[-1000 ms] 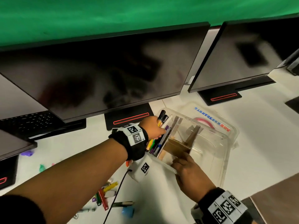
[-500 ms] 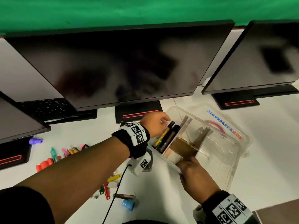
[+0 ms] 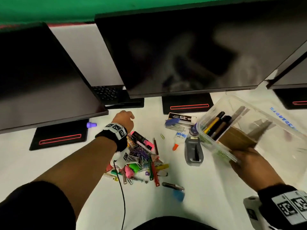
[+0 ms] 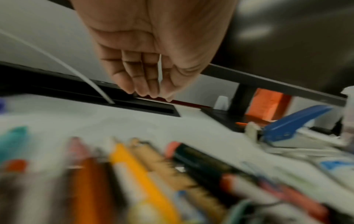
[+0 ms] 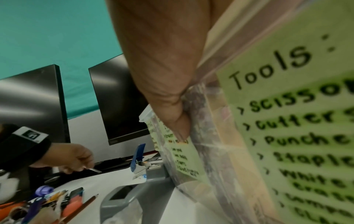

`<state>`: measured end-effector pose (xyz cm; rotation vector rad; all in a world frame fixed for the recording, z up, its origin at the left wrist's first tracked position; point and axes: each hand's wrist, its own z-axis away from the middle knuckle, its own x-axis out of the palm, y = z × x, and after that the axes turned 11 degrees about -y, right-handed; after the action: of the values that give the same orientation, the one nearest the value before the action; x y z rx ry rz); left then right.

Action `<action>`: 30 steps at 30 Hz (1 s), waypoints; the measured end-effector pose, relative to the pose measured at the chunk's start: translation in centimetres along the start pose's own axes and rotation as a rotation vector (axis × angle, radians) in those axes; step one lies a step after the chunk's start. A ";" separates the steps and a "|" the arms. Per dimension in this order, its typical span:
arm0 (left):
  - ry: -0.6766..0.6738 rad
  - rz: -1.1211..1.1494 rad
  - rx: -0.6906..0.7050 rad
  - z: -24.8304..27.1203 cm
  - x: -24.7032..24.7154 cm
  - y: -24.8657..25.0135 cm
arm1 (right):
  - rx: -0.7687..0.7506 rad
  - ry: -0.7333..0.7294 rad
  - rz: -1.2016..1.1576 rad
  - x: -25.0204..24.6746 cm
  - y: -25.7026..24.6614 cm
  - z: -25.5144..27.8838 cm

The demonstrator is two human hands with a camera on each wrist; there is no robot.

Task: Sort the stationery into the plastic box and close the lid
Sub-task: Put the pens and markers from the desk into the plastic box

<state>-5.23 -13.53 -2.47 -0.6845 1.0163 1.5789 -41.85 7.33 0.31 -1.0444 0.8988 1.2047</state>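
A clear plastic box [image 3: 249,105] stands tilted at the right, with cardboard dividers [image 3: 235,140] and several pens [image 3: 216,123] in its left compartment. My right hand [image 3: 249,163] grips its near wall, the thumb [image 5: 172,118] pressed on the clear side beside green labels [image 5: 296,121]. My left hand [image 3: 123,119] hovers over the far edge of a loose stationery pile [image 3: 142,156], its fingers [image 4: 145,84] straight and together, holding nothing. The left wrist view shows blurred pencils and markers [image 4: 134,174] lying below the hand.
A grey punch [image 3: 193,150], a glue bottle [image 3: 178,138], a blue stapler [image 3: 172,122] and a staples box [image 3: 181,117] lie between the pile and the box. The lid [image 3: 282,117] lies under the box. Monitor stands [image 3: 187,105] and screens line the back.
My left hand has left the box and moved left to the pile, with the pens now lying in the box. The view has swung left. My right hand still grips the box.
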 end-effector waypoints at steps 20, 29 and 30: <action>-0.030 -0.379 -0.205 -1.1 0.1 -12.6 | 0.115 0.017 -0.150 -1.0 -2.4 -0.2; -0.107 0.019 0.010 0.4 -0.8 -5.3 | 0.131 -0.064 -0.151 -1.4 -2.2 -0.5; -0.099 0.033 0.076 1.0 -0.5 -3.7 | 0.131 -0.066 -0.151 -1.5 -2.2 -0.4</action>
<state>-1.46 -12.71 -2.52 -0.5345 1.0134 1.5783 -39.95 6.38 1.90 -0.9448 0.8207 1.0348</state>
